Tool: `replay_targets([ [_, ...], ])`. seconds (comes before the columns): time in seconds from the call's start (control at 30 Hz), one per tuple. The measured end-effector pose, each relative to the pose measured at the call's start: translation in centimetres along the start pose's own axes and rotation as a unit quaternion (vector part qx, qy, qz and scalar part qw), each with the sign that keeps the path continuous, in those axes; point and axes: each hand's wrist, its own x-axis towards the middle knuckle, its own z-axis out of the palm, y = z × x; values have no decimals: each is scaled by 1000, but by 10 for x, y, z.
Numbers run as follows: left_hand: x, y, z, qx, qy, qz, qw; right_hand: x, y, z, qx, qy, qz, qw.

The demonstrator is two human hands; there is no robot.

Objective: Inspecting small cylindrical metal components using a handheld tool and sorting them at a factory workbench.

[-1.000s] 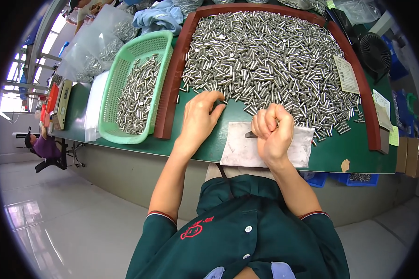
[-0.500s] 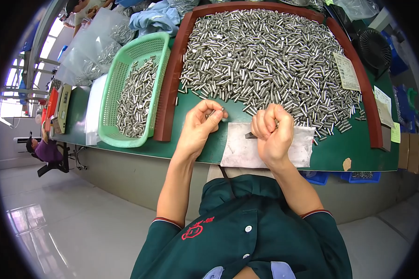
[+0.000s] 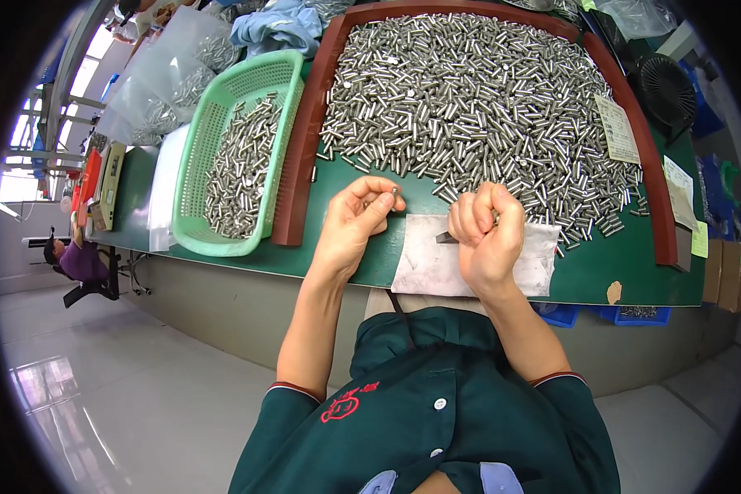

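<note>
My left hand [image 3: 347, 221] is held over the table's front area, thumb and fingers pinched on a small metal pin [image 3: 394, 191]; its end pokes out at the fingertips. My right hand [image 3: 491, 237] is closed in a fist above a white smudged cloth [image 3: 416, 267]. From its little-finger side juts the flat dark tip of a tool [image 3: 445, 238]; the rest is hidden in the palm, so its kind cannot be told. Beyond both hands spreads a broad heap of shiny cylindrical metal pins [image 3: 469, 107] on the green table [image 3: 362, 267].
Red-brown rails [image 3: 296, 181] frame the heap. A green basket [image 3: 286, 70] partly filled with pins stands at the left. Plastic bags [image 3: 156, 90] and a blue cloth [image 3: 280, 29] lie behind it. A black fan [image 3: 663, 90] is at the far right, a seated person [image 3: 82, 259] at the far left.
Both hands keep almost the same place and grip. My right hand sits very slightly farther right. The view has shifted a little.
</note>
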Motion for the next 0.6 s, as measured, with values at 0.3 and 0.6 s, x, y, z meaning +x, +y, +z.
replay_targets([
  [0.3,-29,11,37,446,-8,110,888,4,-1,-2,-10,-15,8,1000],
  [0.6,-29,-7,40,481,23,147,864,2,-3,-5,46,-19,16,999],
])
